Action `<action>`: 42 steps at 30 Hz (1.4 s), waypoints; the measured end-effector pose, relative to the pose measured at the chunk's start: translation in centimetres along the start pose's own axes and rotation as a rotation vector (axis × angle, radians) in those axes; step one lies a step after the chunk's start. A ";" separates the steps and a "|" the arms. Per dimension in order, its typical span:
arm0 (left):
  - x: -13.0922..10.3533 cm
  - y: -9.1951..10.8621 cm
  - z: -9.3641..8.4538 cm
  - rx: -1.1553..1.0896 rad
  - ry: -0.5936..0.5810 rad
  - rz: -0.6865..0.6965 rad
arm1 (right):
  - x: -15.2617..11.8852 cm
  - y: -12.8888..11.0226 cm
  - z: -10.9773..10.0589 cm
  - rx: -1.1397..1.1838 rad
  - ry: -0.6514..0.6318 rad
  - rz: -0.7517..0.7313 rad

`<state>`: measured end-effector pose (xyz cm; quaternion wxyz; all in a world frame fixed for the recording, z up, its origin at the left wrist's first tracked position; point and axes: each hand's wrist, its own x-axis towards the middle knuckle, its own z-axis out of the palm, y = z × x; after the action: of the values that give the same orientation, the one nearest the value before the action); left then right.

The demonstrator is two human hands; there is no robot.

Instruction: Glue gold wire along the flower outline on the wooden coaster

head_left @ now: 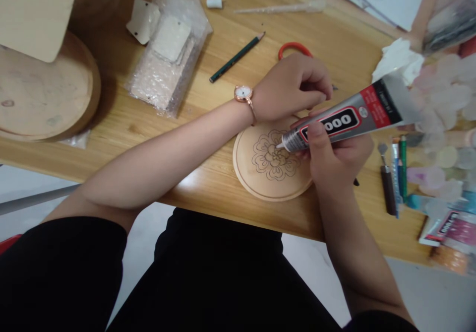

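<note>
While the right grip (pixel 336 158) clasps a tube (pixel 353 113), the left grip (pixel 288 86) partly hides scissors (pixel 295 45); left hold unclear.

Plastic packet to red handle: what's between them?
The pencil lies between the plastic packet and the red handle, as the head view shows.

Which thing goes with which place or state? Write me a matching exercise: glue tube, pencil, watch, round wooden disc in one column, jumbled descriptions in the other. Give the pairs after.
Things
1. Glue tube
2. Dark green pencil
3. Watch
4. Round wooden disc

Places and states
A. Worn at the wrist of the left hand
B. Marked with a flower outline
C. Lying beside the plastic packet
D. Held in the right hand

Pairs: 1-D, 2-C, 3-A, 4-B
</note>
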<state>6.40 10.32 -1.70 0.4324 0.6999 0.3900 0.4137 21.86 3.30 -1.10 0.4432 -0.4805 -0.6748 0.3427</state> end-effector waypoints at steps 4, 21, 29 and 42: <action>-0.1 -0.1 -0.1 -0.002 -0.002 0.006 | 0.1 -0.1 0.0 -0.013 -0.007 -0.042; -0.3 -0.4 -0.1 -0.037 -0.007 0.055 | 0.1 -0.6 0.1 0.060 0.018 0.021; -0.2 -0.4 -0.1 -0.031 -0.009 0.005 | 0.2 -0.5 0.0 0.051 0.078 0.058; -0.3 -0.3 0.0 -0.074 -0.001 0.025 | 0.2 0.2 0.2 0.034 0.060 0.010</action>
<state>6.21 10.17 -2.05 0.4531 0.6885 0.3653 0.4327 21.68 3.56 -1.27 0.4697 -0.4860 -0.6529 0.3419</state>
